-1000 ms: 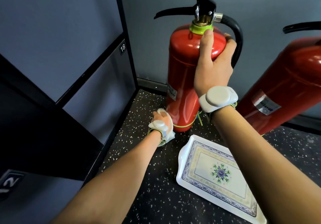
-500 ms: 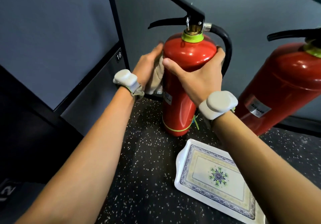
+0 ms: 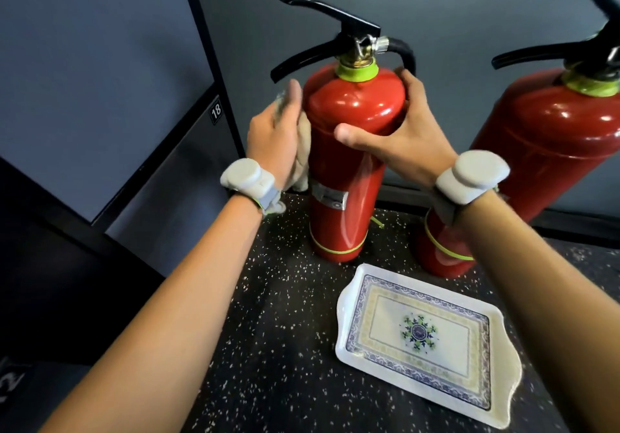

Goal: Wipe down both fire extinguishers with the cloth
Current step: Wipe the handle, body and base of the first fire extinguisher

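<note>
Clamping the right hand [image 3: 402,137] round the fire extinguisher [image 3: 342,204] to steady it while pressing the cloth [image 3: 303,160] on with the flat left hand [image 3: 275,140].

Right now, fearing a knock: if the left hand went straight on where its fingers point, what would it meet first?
Likely the lower black lever of the held red fire extinguisher above the left hand; depth unclear.

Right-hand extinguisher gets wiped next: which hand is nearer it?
Right. The right hand grips the left extinguisher on the side facing the right-hand extinguisher; the left hand, pressing the cloth, is on its far side.
</note>
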Action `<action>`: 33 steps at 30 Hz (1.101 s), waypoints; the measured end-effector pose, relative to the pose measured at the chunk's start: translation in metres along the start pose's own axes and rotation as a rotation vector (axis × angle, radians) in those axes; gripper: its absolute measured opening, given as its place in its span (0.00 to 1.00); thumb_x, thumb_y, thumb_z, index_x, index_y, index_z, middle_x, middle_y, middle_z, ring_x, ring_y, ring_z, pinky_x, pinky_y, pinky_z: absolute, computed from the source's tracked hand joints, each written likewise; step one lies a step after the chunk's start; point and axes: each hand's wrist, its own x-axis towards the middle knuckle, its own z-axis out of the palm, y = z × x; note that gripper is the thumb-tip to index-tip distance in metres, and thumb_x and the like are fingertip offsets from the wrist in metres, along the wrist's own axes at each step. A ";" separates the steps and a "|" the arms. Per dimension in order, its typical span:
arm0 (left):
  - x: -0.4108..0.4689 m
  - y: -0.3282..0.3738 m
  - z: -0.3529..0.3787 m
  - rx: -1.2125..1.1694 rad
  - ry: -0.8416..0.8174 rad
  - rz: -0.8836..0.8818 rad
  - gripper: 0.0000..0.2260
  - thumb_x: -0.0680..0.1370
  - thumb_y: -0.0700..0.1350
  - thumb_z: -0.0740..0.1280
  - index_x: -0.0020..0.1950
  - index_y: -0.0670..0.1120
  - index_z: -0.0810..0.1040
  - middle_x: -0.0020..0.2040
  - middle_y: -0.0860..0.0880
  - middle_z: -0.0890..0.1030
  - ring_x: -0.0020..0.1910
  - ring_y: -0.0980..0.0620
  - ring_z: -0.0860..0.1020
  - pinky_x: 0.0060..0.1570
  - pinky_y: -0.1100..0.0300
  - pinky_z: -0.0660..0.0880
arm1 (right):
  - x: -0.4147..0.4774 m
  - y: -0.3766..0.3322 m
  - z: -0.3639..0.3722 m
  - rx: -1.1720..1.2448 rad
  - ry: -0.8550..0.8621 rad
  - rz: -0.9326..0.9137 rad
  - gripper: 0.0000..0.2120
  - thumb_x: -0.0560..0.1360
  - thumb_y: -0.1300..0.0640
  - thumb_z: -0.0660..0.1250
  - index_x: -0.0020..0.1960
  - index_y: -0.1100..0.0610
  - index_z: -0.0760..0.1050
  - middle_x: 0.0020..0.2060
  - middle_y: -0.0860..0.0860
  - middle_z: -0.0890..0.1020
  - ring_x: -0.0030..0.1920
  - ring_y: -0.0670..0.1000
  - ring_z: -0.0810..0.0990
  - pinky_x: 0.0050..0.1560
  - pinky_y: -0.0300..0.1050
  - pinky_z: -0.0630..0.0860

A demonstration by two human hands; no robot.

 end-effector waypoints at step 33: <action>-0.014 0.012 0.018 0.114 0.022 -0.142 0.30 0.79 0.69 0.59 0.29 0.47 0.73 0.26 0.49 0.78 0.29 0.59 0.79 0.39 0.65 0.74 | -0.007 0.022 -0.006 0.103 0.069 -0.031 0.49 0.62 0.42 0.86 0.76 0.49 0.67 0.61 0.44 0.84 0.60 0.40 0.84 0.65 0.41 0.79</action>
